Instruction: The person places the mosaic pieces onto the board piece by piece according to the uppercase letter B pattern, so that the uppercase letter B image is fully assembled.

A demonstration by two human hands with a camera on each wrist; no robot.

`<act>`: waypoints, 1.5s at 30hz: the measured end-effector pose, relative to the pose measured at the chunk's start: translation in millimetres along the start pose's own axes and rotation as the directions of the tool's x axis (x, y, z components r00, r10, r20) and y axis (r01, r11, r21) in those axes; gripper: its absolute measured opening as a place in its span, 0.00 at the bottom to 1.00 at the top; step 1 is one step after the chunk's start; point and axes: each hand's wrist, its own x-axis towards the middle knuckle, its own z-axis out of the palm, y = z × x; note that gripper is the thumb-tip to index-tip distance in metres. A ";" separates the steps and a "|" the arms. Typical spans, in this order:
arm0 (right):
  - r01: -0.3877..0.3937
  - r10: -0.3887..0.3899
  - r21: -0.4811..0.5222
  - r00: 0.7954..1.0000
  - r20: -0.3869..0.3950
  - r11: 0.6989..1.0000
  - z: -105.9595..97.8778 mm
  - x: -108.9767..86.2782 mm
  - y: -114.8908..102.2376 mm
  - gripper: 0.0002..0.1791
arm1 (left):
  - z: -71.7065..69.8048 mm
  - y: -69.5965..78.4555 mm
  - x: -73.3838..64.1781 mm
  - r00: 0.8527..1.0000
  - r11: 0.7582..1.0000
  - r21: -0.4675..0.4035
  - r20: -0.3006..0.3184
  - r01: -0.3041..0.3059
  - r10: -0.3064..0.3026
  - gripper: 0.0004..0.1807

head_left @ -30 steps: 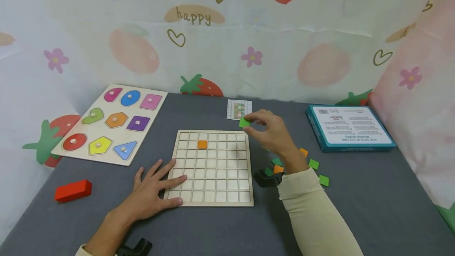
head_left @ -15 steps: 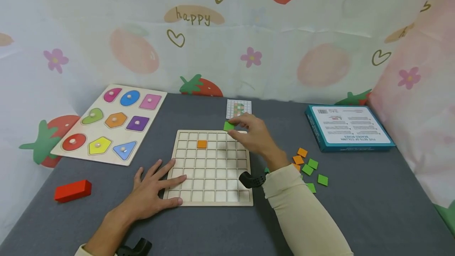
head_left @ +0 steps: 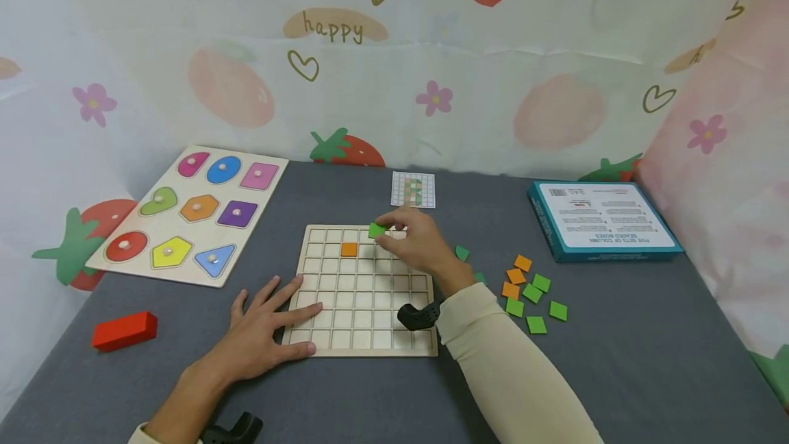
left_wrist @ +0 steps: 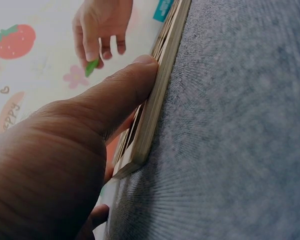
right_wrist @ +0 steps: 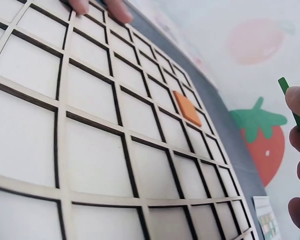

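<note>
The right hand (head_left: 419, 242) pinches a green tile (head_left: 377, 230) between thumb and fingertips; the tile juts from the end of that grip, above the far rows of a grid board (head_left: 364, 352) (the right-wrist view catches it edge-on, clear of the cells). The left hand (head_left: 261, 334) rests, fingers spread, on the board's near left side. One orange tile (head_left: 349, 249) sits in a far cell. The grey-covered table (head_left: 370, 403) also carries loose tiles (head_left: 533, 293), a pattern card (head_left: 413, 190), a teal box (head_left: 607, 221), a knobbed puzzle (head_left: 188, 187) and a red block (head_left: 124, 331). Strawberry-print cloth (head_left: 481, 53) hangs behind.
</note>
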 end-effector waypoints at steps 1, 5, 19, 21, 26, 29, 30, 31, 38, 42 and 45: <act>-0.009 0.009 0.000 1.000 0.007 1.000 1.6 0.6 -0.1 0.15 | -0.1 -0.1 -0.1 1.000 1.000 0.001 0.001 0.001 -0.001 0.34; -0.018 0.018 0.002 0.999 0.027 1.000 6.8 3.2 0.4 0.15 | 0.7 -0.9 -0.2 1.000 1.000 0.004 -0.002 -0.001 0.001 0.34; -0.088 0.089 -0.015 0.992 0.093 0.996 24.2 9.1 10.4 0.13 | 0.5 -2.2 0.7 1.000 1.000 0.002 -0.002 -0.007 0.007 0.35; -0.083 0.086 -0.029 0.991 0.101 0.996 26.6 10.1 12.3 0.14 | 1.0 -2.8 0.9 1.000 1.000 0.003 0.003 0.000 0.000 0.35; -0.053 0.061 -0.079 0.992 0.114 0.995 30.5 11.8 15.4 0.14 | 1.7 -3.2 1.9 1.000 1.000 0.008 0.022 0.016 -0.016 0.36; -0.049 0.062 -0.106 0.992 0.114 0.993 31.3 12.9 16.0 0.14 | 1.7 -3.0 2.2 1.000 1.000 0.007 0.020 0.017 -0.017 0.36; -0.047 0.060 -0.114 0.992 0.114 0.992 31.4 13.3 16.0 0.14 | 1.6 -2.8 2.4 1.000 1.000 0.005 0.019 0.017 -0.017 0.36; -0.046 0.060 -0.123 0.992 0.114 0.991 31.7 13.7 16.1 0.14 | 1.6 -2.8 2.4 1.000 1.000 0.004 0.018 0.017 -0.017 0.36; -0.036 0.057 -0.169 0.990 0.125 0.985 33.8 16.1 17.3 0.14 | 1.6 -2.6 2.9 1.000 1.000 0.010 0.021 0.023 -0.023 0.36; -0.061 0.088 -0.195 0.987 0.133 0.979 35.2 16.4 16.6 0.14 | 1.4 -2.4 2.7 0.999 1.000 0.012 0.022 0.025 -0.025 0.36; -0.075 0.107 -0.218 0.985 0.138 0.973 35.9 16.0 15.3 0.14 | 1.1 -2.1 2.3 0.999 1.000 0.013 0.022 0.024 -0.025 0.36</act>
